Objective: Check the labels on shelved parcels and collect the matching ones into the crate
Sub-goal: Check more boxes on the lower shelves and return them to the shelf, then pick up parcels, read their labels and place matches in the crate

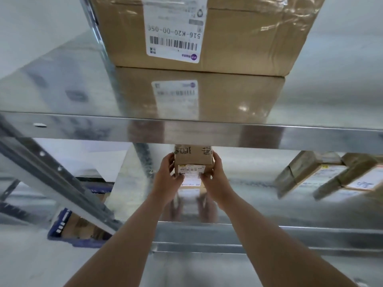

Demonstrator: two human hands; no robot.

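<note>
- metal rack (186,129): its upper shelf lip runs right above the small parcel (193,157), so headroom's tight
- big box (238,38): up above the small parcel, label upside down
- blue crate (62,230): down-left of the small parcel, cardboard inside
- two leaning parcels (310,175): right of the small parcel, well apart
- left hand (165,181) and right hand (215,181): gripping the small parcel's sides, fingers curled round it
- label (191,175): on the small parcel's front, thumbs crowding its edges. I'd pull it out toward me first, then shift thumbs clear and read
</note>
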